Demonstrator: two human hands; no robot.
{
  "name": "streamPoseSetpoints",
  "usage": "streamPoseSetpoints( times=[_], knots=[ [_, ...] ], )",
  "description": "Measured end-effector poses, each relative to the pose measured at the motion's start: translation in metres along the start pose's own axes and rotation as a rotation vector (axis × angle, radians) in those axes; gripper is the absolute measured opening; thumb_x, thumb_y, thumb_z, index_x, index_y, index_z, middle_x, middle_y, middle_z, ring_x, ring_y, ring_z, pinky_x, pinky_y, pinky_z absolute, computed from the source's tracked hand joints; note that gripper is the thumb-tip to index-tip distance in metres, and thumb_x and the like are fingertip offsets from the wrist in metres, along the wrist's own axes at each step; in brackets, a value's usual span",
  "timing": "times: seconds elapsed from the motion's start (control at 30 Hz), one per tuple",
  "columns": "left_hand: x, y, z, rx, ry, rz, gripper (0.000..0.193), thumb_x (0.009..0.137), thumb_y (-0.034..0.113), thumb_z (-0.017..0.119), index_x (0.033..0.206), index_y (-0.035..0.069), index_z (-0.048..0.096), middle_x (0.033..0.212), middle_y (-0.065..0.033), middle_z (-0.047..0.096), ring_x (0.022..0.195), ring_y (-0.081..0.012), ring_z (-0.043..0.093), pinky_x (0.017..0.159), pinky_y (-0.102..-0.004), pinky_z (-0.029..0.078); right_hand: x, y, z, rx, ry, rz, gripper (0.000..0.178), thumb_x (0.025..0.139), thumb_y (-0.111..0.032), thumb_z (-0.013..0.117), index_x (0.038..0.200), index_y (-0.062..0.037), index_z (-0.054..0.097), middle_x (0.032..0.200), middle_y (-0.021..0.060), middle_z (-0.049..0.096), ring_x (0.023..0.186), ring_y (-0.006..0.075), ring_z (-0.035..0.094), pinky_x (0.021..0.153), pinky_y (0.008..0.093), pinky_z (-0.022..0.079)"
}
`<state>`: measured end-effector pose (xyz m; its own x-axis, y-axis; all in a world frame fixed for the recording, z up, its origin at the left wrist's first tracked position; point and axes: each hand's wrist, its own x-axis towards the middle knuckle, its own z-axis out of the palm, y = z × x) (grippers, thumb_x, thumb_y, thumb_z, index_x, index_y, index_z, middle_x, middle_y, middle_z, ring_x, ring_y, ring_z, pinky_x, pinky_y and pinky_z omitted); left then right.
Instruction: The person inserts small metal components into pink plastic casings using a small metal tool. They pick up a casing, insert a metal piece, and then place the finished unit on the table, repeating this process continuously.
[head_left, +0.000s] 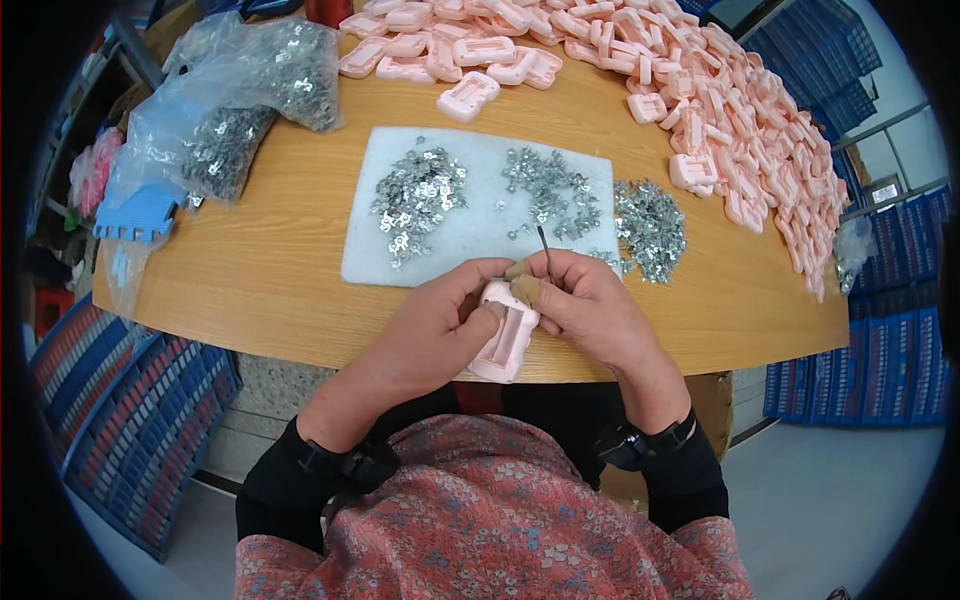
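A pale pink plastic casing [506, 341] with a rectangular recess is held at the table's near edge. My left hand [437, 322] is closed on it, thumb pressed on the face beside the recess. At the casing's upper end my right hand [590, 306] is closed, pinching a thin dark metal tool [545, 249] whose shaft points up and away. Tan coverings wrap some of the fingertips. What the fingertips touch at the casing's top is hidden. Just beyond lies a white foam sheet [484, 234] bearing two heaps of small silvery metal clips [420, 192].
Another heap of metal pieces [650, 230] lies right of the sheet on the wooden table [280, 265]. Pink casings [690, 95] pile along the far and right sides. Clear bags of metal parts [225, 145] and a blue foam piece [137, 216] sit left. Blue racks [140, 420] flank the table.
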<state>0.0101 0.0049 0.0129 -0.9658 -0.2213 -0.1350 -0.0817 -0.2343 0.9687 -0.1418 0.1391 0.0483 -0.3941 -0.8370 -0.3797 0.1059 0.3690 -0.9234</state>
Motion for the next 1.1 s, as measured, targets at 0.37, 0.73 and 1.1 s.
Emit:
streamPoseSetpoints(
  times=[0.37,0.73,1.1],
  knots=[
    [0.004,-0.007,-0.006,-0.104,0.081,-0.016,0.039,0.1,0.014,0.046,0.135,-0.002,0.048,0.097,-0.0086,0.063,0.075,-0.0159,0.06,0.069,-0.029,0.05,-0.007,0.005,0.0,0.136,0.166,-0.164,0.022,0.1,-0.02,0.059,0.11,0.0002,0.062,0.077,-0.0043,0.056,0.061,0.0034,0.046,0.057,0.0192,0.04],
    [-0.005,0.003,-0.009,-0.743,-0.046,-0.193,0.041,0.102,0.026,0.051,0.136,0.002,0.046,0.095,-0.0074,0.059,0.068,-0.0154,0.056,0.061,-0.0294,0.044,-0.007,0.008,0.019,-0.073,0.152,-0.284,0.019,0.089,-0.012,0.07,0.105,-0.0018,0.066,0.077,-0.0051,0.056,0.068,0.0024,0.044,0.062,0.0201,0.04],
    [-0.006,-0.007,-0.011,-0.69,-0.096,-0.195,0.054,0.099,0.041,0.054,0.138,0.004,0.044,0.093,-0.0068,0.06,0.066,-0.0145,0.053,0.06,-0.0306,0.041,-0.006,0.008,0.019,-0.1,0.16,-0.283,0.017,0.085,-0.01,0.071,0.097,-0.0027,0.063,0.071,-0.0051,0.048,0.067,0.0042,0.042,0.06,0.0222,0.039]
  ],
)
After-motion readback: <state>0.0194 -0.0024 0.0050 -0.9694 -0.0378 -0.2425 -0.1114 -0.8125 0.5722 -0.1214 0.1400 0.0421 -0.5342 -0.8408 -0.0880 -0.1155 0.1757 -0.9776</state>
